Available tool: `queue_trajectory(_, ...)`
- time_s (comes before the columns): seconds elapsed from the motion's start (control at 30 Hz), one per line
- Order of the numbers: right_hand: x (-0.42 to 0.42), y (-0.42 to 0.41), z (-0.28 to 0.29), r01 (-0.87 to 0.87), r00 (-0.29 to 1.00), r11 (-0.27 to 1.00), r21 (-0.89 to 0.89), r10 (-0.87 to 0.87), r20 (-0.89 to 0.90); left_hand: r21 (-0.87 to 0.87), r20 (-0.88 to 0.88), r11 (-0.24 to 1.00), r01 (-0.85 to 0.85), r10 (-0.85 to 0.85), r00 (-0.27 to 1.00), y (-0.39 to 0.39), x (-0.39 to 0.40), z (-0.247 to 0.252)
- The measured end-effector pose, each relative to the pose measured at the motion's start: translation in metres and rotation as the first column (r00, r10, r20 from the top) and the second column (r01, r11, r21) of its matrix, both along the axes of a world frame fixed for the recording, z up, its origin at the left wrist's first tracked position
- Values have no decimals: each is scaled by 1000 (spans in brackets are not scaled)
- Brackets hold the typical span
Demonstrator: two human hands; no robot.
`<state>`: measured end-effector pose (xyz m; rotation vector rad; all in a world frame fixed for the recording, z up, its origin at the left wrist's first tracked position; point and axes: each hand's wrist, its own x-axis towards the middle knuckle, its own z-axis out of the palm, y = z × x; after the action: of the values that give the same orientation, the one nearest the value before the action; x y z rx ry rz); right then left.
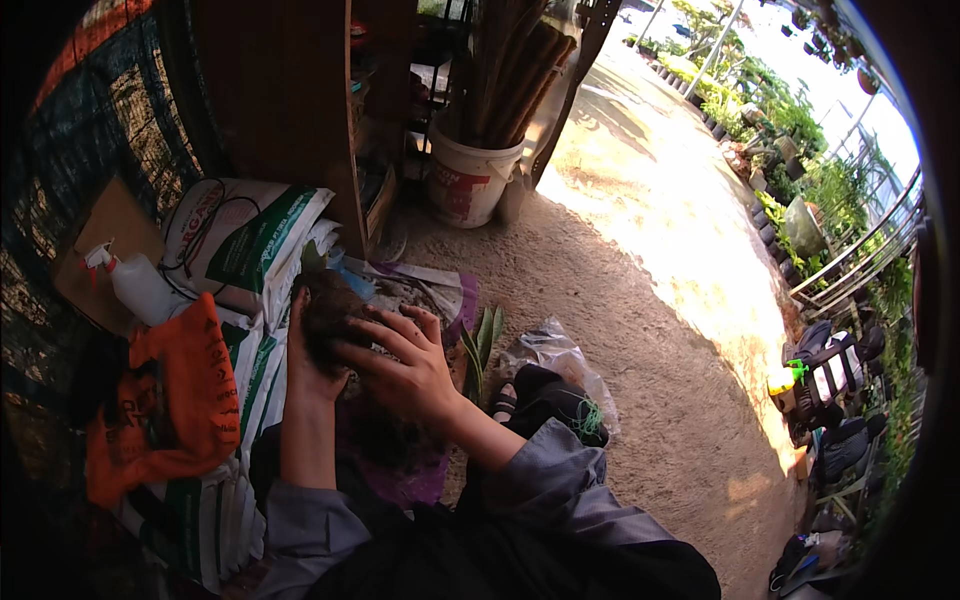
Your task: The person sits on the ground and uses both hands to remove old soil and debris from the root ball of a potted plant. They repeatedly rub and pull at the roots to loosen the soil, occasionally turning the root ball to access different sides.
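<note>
My left hand (311, 375) holds a dark root ball (330, 304) upright, its palm and thumb along the left side and underneath. A green leaf (312, 257) shows at the top of the ball. My right hand (409, 360) is at the ball's right side, fingers spread, its fingertips against or just in front of the dark mass; whether they press on it cannot be told. Below both hands, dark soil (394, 439) lies on a purple and white plastic sheet (466, 300). Long green leaves (484, 345) stand just right of my right hand.
Stacked fertilizer sacks (225, 255) rise at the left, with an orange bag (184, 397) and a white spray bottle (142, 285). A white bucket (472, 180) of brown poles stands ahead by a wooden cabinet (281, 112). Clear plastic (562, 352) lies by my foot. Bags (825, 360) line the right.
</note>
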<state>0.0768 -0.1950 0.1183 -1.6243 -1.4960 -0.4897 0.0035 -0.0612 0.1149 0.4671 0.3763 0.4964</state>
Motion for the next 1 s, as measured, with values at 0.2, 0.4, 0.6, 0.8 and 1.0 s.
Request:
queue_trajectory(0.2,4,0,3,33,999,999,12,-33,10,-29,35,998,63,-62,997,-4,4,-4)
queue_trajectory(0.4,8,8,-11,61,998,997,42,-61,-21,-20,2,999,39,-39,999,-6,8,-5)
queue_trajectory(0.6,1,3,11,52,994,998,-22,-53,-92,-3,48,995,102,-101,994,0,4,-13)
queue_trajectory(0.8,5,6,-4,180,983,984,15,-180,36,-34,-12,995,93,-93,996,-5,8,-12)
queue_trajectory(1.0,-5,7,0,258,966,966,-17,-259,-23,1,-121,998,58,-57,991,-3,7,-17)
